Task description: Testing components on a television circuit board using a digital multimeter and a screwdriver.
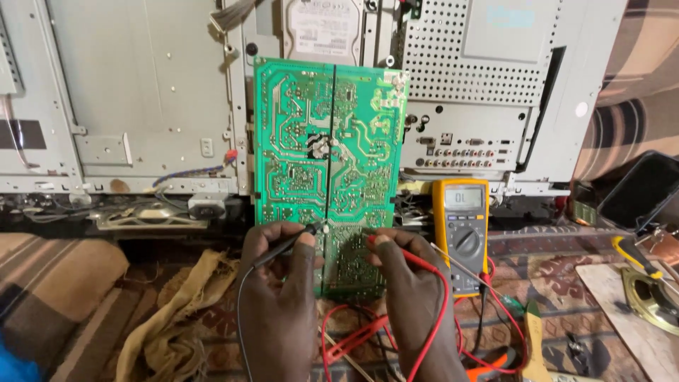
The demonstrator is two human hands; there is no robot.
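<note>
A brown striped cushion (49, 283) lies at the far left, and beside it a crumpled tan cloth (177, 318) sprawls over the patterned floor covering; behind them stands the grey metal back panel (141, 92) of a large set, with a thin blue-and-red wire (191, 171) running along its lower edge. The left hand (279, 304) is closed around a black probe (286, 244), pinched between thumb and forefinger; its tip touches the lower part of the green circuit board (329, 155), which stands upright against the open chassis, solder side facing the camera. Just right of it, the right hand (414, 297) grips a red probe (407, 256) the same way, its tip resting on the board's lower right area; the two hands sit close together, near the board's bottom edge. Red leads (353, 339) loop on the floor between and below the wrists. Further right a yellow meter (461, 233) leans upright, its screen lit and its dial below; the red lead runs to its base. At the far right lie a dark screen (636, 191), a yellow-handled tool (636, 258) and a round speaker (654, 297) on a pale board (622, 318).
</note>
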